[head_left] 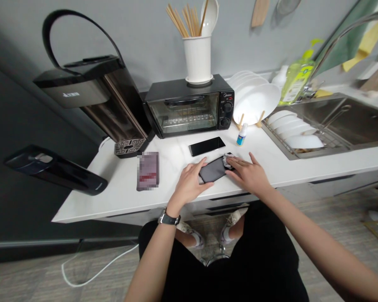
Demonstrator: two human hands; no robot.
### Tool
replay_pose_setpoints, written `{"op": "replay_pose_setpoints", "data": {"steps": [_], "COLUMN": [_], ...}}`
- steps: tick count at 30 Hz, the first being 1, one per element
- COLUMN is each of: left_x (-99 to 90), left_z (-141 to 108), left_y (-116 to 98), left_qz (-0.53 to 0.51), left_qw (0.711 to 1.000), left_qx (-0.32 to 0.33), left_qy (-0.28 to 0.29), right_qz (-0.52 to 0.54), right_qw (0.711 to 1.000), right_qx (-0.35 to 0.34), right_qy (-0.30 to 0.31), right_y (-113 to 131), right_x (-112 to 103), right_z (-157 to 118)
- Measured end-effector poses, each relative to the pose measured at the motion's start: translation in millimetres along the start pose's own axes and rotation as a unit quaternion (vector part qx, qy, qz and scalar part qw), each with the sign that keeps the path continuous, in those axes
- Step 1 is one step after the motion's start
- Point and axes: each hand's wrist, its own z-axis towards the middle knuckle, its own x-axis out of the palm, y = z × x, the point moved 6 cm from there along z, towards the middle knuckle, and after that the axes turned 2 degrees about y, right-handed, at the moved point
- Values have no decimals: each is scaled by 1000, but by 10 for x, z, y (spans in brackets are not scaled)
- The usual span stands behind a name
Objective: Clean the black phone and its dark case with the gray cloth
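Wiping step judged in hand: dark phone (213, 170) steadied at near edge of white surface (119, 188), grasped at its lower-left end by left hand (189, 182). Small grey cloth (229, 161) pressed flat onto upper-right end under right hand (248, 174), fingers extended. Long axis ran lower-left to upper-right, roughly parallel to second phone (207, 146) beyond; next stroke judged to need firm bracing and light pressure.

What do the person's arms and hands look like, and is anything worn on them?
Both arms are bare, with no sleeves in view. The left hand has a wristwatch with a dark band and a silver-edged case. The right hand wears no watch, glove or visible ring. No cables or markings show.
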Motion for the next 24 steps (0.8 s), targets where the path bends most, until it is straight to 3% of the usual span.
{"op": "replay_pose_setpoints", "data": {"steps": [2, 6, 8, 10, 12, 14, 16, 19, 22, 24], "left_x": [3, -1, -1, -3, -5, -1, 3, -4, -11, -13], "left_z": [10, -10, -28, -37, -33, -18, -4, -7, -41, -60], "left_y": [4, 33, 38, 26, 4, -14, -18, 10, 36, 44], "left_qz": [0, -5, -7, -7, -5, -4, -4, -6, -6, -7], "left_qw": [1000, 1000, 1000, 1000, 1000, 1000, 1000, 1000, 1000, 1000], "left_qx": [3, 6, 5, 4, 4, 4, 6, 8, 20, 20], "left_qy": [3, 5, 7, 5, 1, 1, 2, -5, -5, -3], "right_qz": [-10, 63, 99, 105, 78, 29, -8, 3, 69, 98], "right_qw": [1000, 997, 991, 990, 994, 999, 1000, 1000, 996, 992], "right_qx": [15, -54, -84, -85, -64, -21, 22, 23, -53, -76], "right_qy": [-21, 6, 27, 39, 38, 13, -14, -13, 17, 30], "right_y": [90, 747, 903, 782, 471, 147, 12, 316, 820, 876], "right_x": [51, 190, 169, 105, 43, 4, 21, 144, 218, 191], "right_z": [92, 138, 48, -65, -133, -112, -17, 139, 138, 54]}}
